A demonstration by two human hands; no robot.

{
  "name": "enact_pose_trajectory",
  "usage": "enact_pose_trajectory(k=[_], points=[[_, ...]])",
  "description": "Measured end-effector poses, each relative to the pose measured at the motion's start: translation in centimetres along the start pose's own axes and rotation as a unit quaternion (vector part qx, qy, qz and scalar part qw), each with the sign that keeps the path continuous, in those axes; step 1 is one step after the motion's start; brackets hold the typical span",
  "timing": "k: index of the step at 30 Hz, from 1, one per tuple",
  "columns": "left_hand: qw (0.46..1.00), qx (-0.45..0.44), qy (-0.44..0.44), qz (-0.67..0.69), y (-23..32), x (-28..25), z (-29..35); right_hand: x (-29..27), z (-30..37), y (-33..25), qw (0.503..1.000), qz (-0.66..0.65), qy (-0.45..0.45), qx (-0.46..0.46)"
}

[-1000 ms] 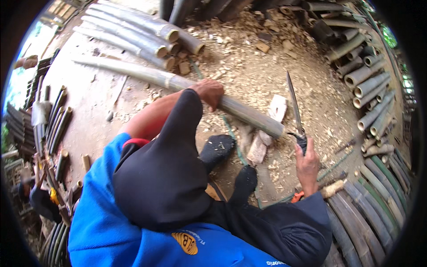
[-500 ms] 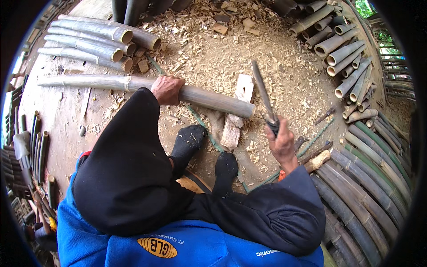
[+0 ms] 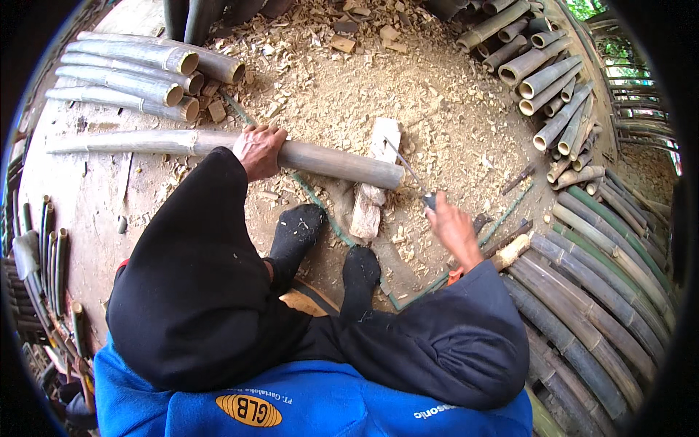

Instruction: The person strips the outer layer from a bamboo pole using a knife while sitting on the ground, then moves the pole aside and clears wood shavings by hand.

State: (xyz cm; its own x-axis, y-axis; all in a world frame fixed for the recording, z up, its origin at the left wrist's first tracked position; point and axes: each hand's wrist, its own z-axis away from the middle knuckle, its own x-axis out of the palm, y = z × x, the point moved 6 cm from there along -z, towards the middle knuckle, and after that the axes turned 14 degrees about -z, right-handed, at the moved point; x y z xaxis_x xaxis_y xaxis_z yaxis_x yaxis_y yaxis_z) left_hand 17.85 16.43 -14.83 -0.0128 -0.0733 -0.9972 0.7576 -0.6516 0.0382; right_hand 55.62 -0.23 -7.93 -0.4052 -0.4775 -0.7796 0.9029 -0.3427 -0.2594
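One smooth, round bamboo pole [image 3: 338, 164] lies across one rough wooden block [image 3: 365, 216]; left of the block, the left hand [image 3: 260, 153] wraps around the pole. Right of the block, the right hand [image 3: 454, 231] grips one knife [image 3: 430, 200], whose thin blade, earlier beside the block, now slants over it.

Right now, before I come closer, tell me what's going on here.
A person's left hand grips a long bamboo pole, which crosses over a wooden block. The right hand holds a knife, its blade by the pole's open end; I can't tell whether they touch. Wood chips litter the ground.
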Motion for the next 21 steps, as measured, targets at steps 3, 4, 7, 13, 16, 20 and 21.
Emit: enact_pose_trajectory(k=[3,4,7,13,16,20,21], points=[[1.0,-0.022,0.003,-0.02,-2.6,-1.0,0.2,-1.9,1.3,-2.6,0.985,0.036,0.07,-0.153],[0.999,-0.028,0.026,-0.023,-2.5,-0.9,0.4,-3.7,1.1,-5.4,0.981,0.023,0.096,-0.167],[0.995,-0.022,0.091,-0.019,-1.9,0.6,2.2,-6.1,4.3,-10.9,0.937,-0.143,0.191,-0.255],[0.993,0.001,0.112,-0.027,-3.3,0.3,2.5,0.9,-0.3,-5.4,0.993,0.041,0.055,-0.092],[0.991,-0.016,0.122,-0.052,-4.1,1.5,3.5,-2.1,-0.2,-10.3,0.984,0.058,0.057,-0.16],[0.99,-0.013,0.133,-0.042,-4.6,2.8,4.6,-3.9,4.0,-16.4,0.915,-0.136,0.201,-0.323],[0.991,-0.004,0.132,-0.039,-4.6,3.0,4.9,-3.2,4.8,-16.5,0.873,-0.136,0.246,-0.399]])
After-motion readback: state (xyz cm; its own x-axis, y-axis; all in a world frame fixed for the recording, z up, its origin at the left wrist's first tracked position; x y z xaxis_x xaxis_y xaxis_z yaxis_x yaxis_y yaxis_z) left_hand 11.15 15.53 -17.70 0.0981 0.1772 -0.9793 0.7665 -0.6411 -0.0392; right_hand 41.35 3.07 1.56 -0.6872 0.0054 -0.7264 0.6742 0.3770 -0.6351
